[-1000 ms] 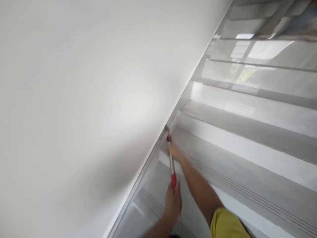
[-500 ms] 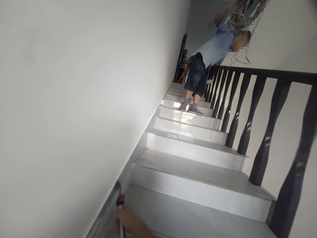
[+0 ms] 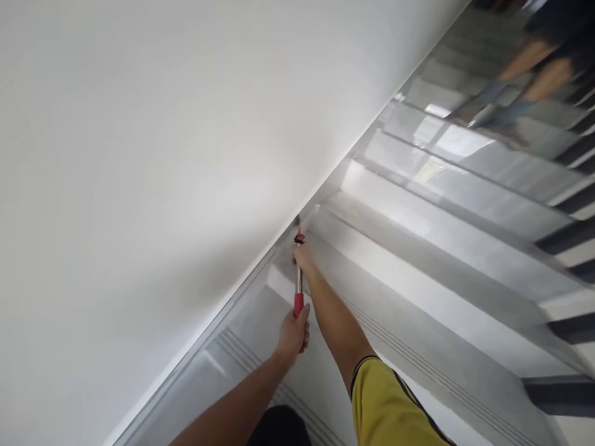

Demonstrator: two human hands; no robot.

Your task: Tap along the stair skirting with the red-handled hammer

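Note:
Both my hands hold one long-handled tool with a metal shaft (image 3: 299,282) and red grip. My left hand (image 3: 292,334) closes around the red lower end. My right hand (image 3: 304,257) grips the shaft higher up, near the tool's head (image 3: 307,218). That head, pale and blurred, rests against the grey skirting (image 3: 260,263) where the white wall (image 3: 162,155) meets the stairs. My right arm wears a yellow sleeve (image 3: 390,409).
Grey tiled stair steps (image 3: 441,248) climb to the upper right, glossy and reflecting light. Another person's legs and shoes (image 3: 502,105) stand on a higher step. Dark banister posts (image 3: 571,235) line the right edge.
The camera swung up the stairs toward the other person, then back down to the skirting. Both hands are in view again on the tool, its head still at the wall base.

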